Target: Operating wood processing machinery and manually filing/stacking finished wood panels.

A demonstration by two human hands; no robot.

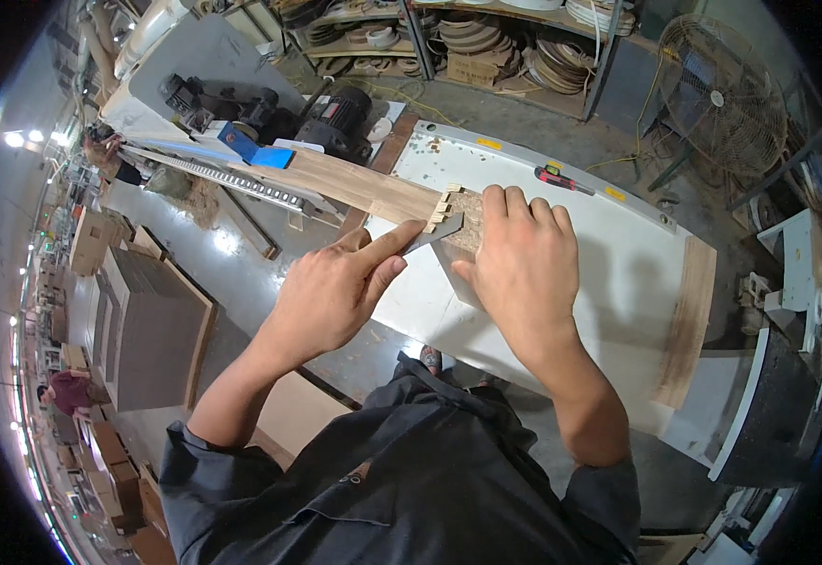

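Observation:
My left hand (328, 294) is closed around a flat grey metal blade (444, 229), its index finger stretched along the top. The blade's slanted tip rests against the rough chipboard end of a wood-grain board piece (467, 209). My right hand (529, 268) grips that piece from the right, fingers over its far side and thumb on the near side. Small pale chips or notched bits (441, 207) sit along its left edge. Any handle of the blade is hidden in my left palm.
The piece is over a white worktable (609, 311). A red-and-black utility knife (561, 179) lies near the far edge. Wood-grain strips (359, 184) extend left toward a machine with motors (340, 118). A floor fan (717, 99) stands far right; stacked panels (147, 330) stand left.

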